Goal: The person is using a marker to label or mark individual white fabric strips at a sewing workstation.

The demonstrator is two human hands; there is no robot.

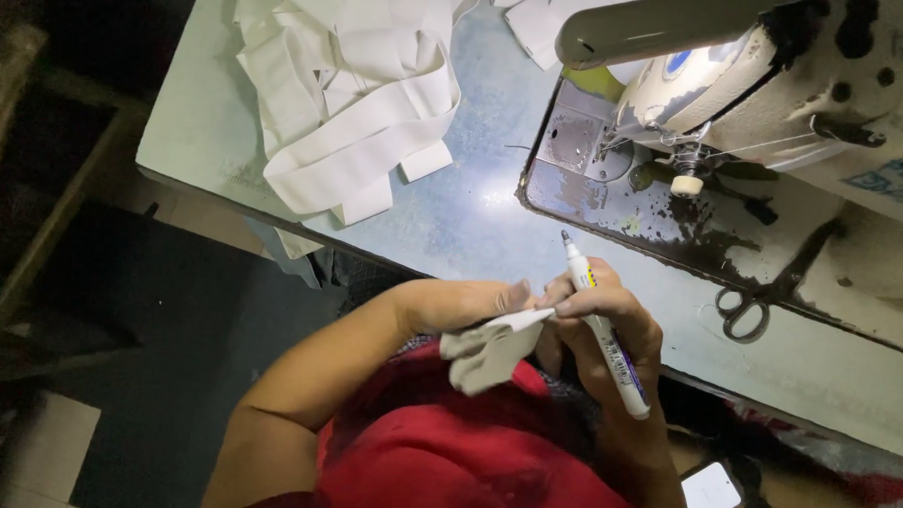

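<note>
Head view: no container shows. White strips (352,90) lie heaped on the table (191,125), scissors (760,295) beside the sewing machine (778,85). The left hand (460,304) pinches a small cloth piece (488,350), held over the lap. The right hand (604,324) touches the cloth too, fingers closed around a marker (604,329), tip upward.

The grey industrial sewing machine (778,85) runs off the frame at one to three o'clock — its needle is too small to make out. The heap of white fabric strips (352,90) is cut off at twelve, and the dark floor at nine is unreadable.
</note>
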